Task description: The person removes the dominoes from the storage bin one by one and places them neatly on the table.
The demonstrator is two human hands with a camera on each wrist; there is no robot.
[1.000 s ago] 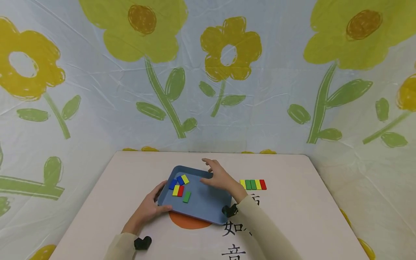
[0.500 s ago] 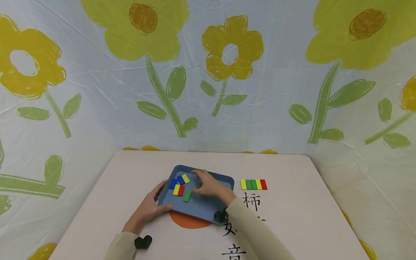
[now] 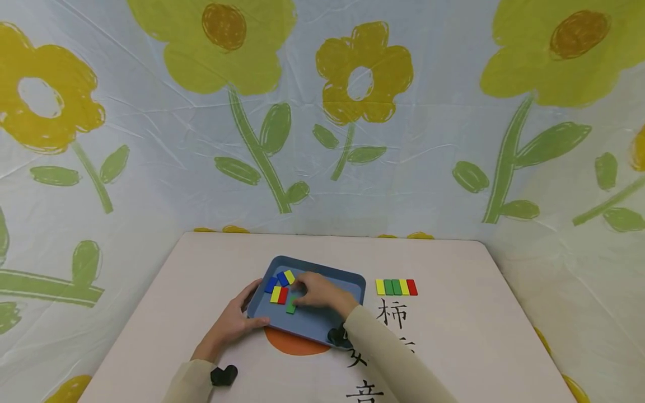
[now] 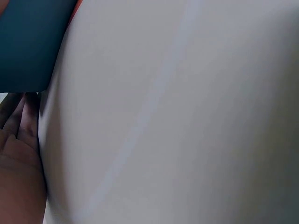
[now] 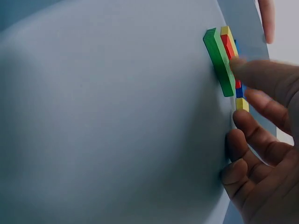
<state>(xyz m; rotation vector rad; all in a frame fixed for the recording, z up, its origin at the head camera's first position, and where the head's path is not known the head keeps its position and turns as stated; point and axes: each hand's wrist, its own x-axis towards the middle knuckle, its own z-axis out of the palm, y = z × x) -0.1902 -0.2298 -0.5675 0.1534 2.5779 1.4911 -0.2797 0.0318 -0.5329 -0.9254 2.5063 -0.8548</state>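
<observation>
A blue-grey tray (image 3: pixel 307 322) lies slightly turned on the table. My left hand (image 3: pixel 234 319) grips its left corner, thumb at the front edge; in the left wrist view the fingers reach partly hidden behind the tray. Over the tray my right hand (image 3: pixel 319 291) bends its fingers around a green tile (image 5: pixel 217 60), thumb at the tile's side and index fingertip apart from it. Left of the green tile are a red tile (image 3: pixel 283 295) and a yellow tile (image 3: pixel 275 294), side by side. Two blue tiles (image 3: pixel 270 285) and another yellow tile (image 3: pixel 289 276) lie behind these.
Right of the tray a row of tiles (image 3: pixel 396 287) runs yellow, green, green, yellow, red. Black characters (image 3: pixel 392 313) and an orange circle (image 3: pixel 297 342) are printed on the pale tabletop (image 3: pixel 453 336). A flower-printed cloth (image 3: pixel 403 184) encloses the table's back and sides.
My right hand has moved left and down from the tray's back right edge to the green tile, its fingers drawing closer together. My left hand stays on the tray.
</observation>
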